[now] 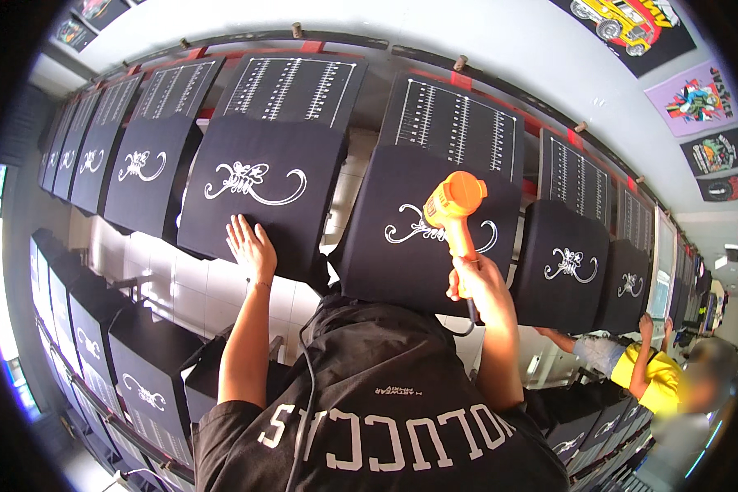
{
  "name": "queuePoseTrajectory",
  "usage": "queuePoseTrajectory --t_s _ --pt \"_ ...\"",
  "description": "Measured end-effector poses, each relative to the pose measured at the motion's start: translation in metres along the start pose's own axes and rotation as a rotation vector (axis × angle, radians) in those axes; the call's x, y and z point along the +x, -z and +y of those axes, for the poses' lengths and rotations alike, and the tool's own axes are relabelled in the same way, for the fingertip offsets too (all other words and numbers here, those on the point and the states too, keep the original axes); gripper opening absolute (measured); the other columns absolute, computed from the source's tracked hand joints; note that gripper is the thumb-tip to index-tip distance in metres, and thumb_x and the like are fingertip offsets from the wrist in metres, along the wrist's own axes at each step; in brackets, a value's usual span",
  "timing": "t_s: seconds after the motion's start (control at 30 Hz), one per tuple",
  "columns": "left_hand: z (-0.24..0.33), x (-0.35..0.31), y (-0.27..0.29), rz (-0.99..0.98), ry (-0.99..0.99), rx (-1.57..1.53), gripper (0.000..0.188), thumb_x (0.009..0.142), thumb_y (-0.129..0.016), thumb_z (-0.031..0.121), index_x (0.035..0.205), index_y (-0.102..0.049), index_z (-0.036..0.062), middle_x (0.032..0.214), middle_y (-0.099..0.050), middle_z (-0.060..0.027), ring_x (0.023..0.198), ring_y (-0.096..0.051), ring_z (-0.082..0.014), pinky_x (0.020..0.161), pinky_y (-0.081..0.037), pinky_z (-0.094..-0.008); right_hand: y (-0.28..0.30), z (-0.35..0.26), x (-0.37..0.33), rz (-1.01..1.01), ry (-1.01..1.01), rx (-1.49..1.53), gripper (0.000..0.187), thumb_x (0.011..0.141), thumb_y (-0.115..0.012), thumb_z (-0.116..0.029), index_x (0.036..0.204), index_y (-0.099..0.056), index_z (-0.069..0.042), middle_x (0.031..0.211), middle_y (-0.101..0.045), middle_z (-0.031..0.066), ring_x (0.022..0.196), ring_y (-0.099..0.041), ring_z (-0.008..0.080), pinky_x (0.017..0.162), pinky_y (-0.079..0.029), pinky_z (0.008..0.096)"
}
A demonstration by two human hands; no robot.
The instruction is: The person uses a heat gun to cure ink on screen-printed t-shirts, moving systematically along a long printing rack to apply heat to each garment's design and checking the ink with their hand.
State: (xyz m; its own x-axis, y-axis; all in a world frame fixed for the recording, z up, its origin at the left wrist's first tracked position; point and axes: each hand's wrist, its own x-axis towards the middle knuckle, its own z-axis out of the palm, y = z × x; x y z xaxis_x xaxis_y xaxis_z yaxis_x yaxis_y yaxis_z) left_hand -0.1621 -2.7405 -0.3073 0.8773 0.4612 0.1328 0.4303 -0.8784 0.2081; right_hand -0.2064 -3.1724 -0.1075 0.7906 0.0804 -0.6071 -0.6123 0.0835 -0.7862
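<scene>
My right hand (485,287) is wrapped round the handle of an orange heat gun (454,199). The gun is held over a black T-shirt (385,266) with a white curling print, and covers part of that print. A dark cord runs down from its handle. My left hand (252,248) lies with fingers spread on the lower edge of another black T-shirt (209,217), just below its white print (246,182). Both shirts are stretched over flat boards whose bare upper parts (291,86) carry white ruler markings.
More printed black shirts on boards line the row to the left (143,176) and right (566,271). A second row of shirts (139,353) stands behind me. A person in a yellow top (660,381) works at the right. Posters (697,98) hang on the wall.
</scene>
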Motion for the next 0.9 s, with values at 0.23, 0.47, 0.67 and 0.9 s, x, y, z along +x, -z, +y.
queuePoseTrajectory --t_s 0.23,0.47,0.67,0.9 --pt "0.000 -0.001 -0.002 0.009 -0.013 0.026 0.056 0.103 -0.041 0.032 0.149 -0.037 0.0000 0.159 -0.032 -0.0158 0.149 -0.025 -0.0330 0.121 -0.018 -0.0471 -0.010 -0.003 -0.006 -0.007 0.047 0.066 0.027 0.098 -0.060 -0.029 0.101 -0.056 -0.002 0.071 -0.060 0.0037 0.059 -0.061 0.0122 0.056 -0.050 0.0269" --pt "0.003 0.002 -0.004 -0.044 -0.128 0.052 0.066 0.104 -0.041 0.038 0.153 -0.025 -0.0029 0.162 -0.022 -0.0210 0.151 -0.016 -0.0360 0.122 -0.011 -0.0501 -0.016 -0.001 0.002 0.056 0.047 0.094 0.027 0.098 -0.060 -0.029 0.098 -0.055 -0.002 0.070 -0.060 0.0042 0.058 -0.060 0.0129 0.057 -0.051 0.0277" --pt "0.012 0.018 -0.010 -0.025 -0.197 0.047 0.067 0.103 -0.041 0.038 0.152 -0.027 -0.0056 0.160 -0.023 -0.0227 0.151 -0.016 -0.0366 0.122 -0.012 -0.0490 -0.022 -0.007 0.011 0.046 0.032 0.111 0.027 0.098 -0.061 -0.029 0.098 -0.056 -0.002 0.070 -0.060 0.0045 0.058 -0.060 0.0139 0.056 -0.050 0.0279" --pt "0.042 0.015 -0.005 -0.068 -0.285 -0.031 0.067 0.102 -0.045 0.035 0.150 -0.028 -0.0075 0.159 -0.025 -0.0245 0.150 -0.018 -0.0380 0.122 -0.013 -0.0491 -0.036 -0.013 0.021 0.014 0.044 0.043 0.029 0.097 -0.060 -0.025 0.110 -0.056 0.001 0.073 -0.060 0.0057 0.060 -0.060 0.0139 0.059 -0.050 0.0293"
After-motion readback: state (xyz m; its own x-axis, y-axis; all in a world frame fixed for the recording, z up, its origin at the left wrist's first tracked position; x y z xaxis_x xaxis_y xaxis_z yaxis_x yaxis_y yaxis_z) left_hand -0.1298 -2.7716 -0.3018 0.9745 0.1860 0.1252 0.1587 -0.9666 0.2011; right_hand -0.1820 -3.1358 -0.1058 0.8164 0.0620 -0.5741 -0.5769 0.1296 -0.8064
